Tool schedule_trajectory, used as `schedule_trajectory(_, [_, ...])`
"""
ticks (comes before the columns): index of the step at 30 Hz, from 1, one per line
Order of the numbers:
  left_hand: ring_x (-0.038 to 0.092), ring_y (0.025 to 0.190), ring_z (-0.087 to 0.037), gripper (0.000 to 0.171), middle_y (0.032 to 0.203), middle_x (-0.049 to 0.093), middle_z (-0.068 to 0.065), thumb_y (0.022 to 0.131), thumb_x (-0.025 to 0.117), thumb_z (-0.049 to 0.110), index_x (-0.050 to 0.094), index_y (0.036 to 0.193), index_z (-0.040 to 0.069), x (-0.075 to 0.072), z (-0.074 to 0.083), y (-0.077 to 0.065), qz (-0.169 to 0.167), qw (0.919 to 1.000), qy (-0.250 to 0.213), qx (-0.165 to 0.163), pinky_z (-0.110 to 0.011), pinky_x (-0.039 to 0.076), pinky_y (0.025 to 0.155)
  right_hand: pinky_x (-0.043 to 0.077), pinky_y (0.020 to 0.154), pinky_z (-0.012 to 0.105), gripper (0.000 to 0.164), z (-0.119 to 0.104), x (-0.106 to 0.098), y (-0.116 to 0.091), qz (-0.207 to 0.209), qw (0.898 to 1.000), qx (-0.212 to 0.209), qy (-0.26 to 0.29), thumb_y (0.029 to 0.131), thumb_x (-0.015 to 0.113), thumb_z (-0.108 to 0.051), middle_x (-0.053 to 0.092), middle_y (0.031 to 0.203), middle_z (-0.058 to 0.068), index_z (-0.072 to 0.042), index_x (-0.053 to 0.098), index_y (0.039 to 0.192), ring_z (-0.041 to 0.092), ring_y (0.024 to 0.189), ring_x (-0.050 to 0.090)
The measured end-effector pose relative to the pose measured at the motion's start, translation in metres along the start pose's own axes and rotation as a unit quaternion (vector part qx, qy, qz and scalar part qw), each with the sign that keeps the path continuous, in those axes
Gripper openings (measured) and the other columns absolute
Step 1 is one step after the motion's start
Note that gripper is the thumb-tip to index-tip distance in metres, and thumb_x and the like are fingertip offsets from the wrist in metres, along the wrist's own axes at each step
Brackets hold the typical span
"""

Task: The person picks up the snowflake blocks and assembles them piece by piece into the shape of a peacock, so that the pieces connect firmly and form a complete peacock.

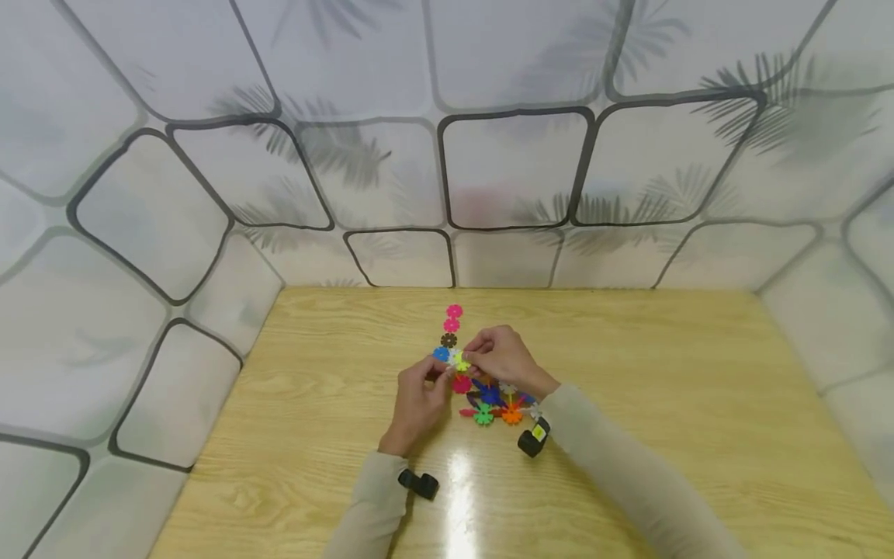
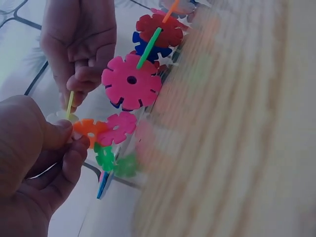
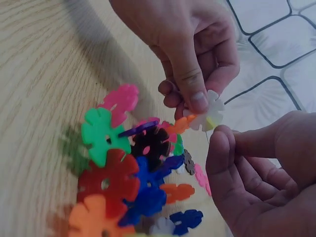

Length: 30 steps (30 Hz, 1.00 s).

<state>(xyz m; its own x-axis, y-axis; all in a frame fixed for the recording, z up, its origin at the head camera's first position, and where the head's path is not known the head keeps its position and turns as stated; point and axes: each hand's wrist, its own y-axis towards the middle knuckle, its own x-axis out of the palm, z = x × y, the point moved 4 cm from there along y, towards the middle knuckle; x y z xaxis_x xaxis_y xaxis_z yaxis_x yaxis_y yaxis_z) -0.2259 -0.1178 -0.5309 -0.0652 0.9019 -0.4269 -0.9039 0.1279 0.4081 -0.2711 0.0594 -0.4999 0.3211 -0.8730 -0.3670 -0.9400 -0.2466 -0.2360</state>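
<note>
My left hand (image 1: 419,400) pinches a white flower-shaped plastic disc (image 3: 216,102) between thumb and fingers. Opposite it, the fingertips of my right hand (image 1: 504,359) pinch a yellow disc (image 1: 462,362), which stands almost edge-on against the white one's rim. Right beside the white disc, an orange disc (image 2: 89,129) and a pink disc (image 2: 120,127) overlap in the left wrist view. A row of discs runs away from my hands: blue (image 1: 441,354), brown (image 1: 448,340), then two pink ones (image 1: 452,324). My right fingers partly cover the yellow disc.
Under my right forearm lies a loose pile of flower discs, among them a green disc (image 3: 97,136), a red disc (image 3: 111,180) and an orange disc (image 1: 512,413). The wooden table (image 1: 293,435) ends at a patterned backdrop (image 1: 517,171) behind and at the sides.
</note>
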Motion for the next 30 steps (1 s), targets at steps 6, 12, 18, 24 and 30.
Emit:
schedule_trajectory(6, [0.073,0.083,-0.017,0.008,0.089,0.079,-0.009,0.102,0.075,0.004,0.073,0.095,0.005,-0.001,-0.005,-0.001,-0.006,0.9999,0.002,-0.016,-0.028,0.063,0.08,0.063,0.064,0.031,0.017,-0.004,-0.01,-0.01,-0.004,0.997,-0.047,-0.059,0.107,0.071,-0.017,0.081,0.096,0.011,-0.003,0.078,0.113,0.027,0.076,0.079])
schedule_trajectory(12, [0.065,0.08,-0.009,0.005,0.09,0.078,-0.007,0.104,0.074,0.009,0.074,0.099,0.007,-0.002,-0.008,0.0,-0.005,0.9993,0.003,-0.038,-0.021,0.057,0.075,0.059,0.062,0.029,0.024,0.002,-0.03,-0.032,0.039,0.986,-0.108,-0.125,0.107,0.07,-0.016,0.081,0.105,0.015,-0.001,0.075,0.125,0.02,0.074,0.075])
schedule_trajectory(18, [0.062,0.08,-0.006,0.005,0.089,0.077,-0.008,0.103,0.075,0.01,0.075,0.101,0.005,-0.001,-0.008,0.001,-0.01,0.9992,0.0,-0.038,-0.019,0.054,0.072,0.058,0.066,0.026,0.017,0.016,-0.031,-0.054,0.065,0.961,-0.133,-0.236,0.102,0.076,-0.013,0.078,0.091,0.002,-0.004,0.076,0.116,0.007,0.07,0.065])
schedule_trajectory(24, [0.062,0.082,-0.007,0.007,0.089,0.075,-0.009,0.103,0.076,0.011,0.076,0.103,0.005,0.002,-0.01,0.001,-0.023,0.9981,-0.017,-0.054,-0.017,0.052,0.072,0.056,0.066,0.029,0.016,0.023,-0.025,-0.065,0.075,0.951,-0.103,-0.282,0.1,0.08,-0.02,0.077,0.09,-0.001,-0.01,0.077,0.111,0.009,0.072,0.063])
schedule_trajectory(30, [0.064,0.083,-0.008,0.006,0.09,0.075,-0.009,0.103,0.076,0.012,0.076,0.104,0.006,0.003,-0.011,-0.001,-0.025,0.9972,-0.024,-0.066,-0.018,0.053,0.073,0.052,0.064,0.027,0.02,0.03,-0.019,-0.072,0.084,0.945,-0.098,-0.301,0.095,0.085,-0.021,0.074,0.086,-0.004,-0.011,0.077,0.11,0.008,0.071,0.06])
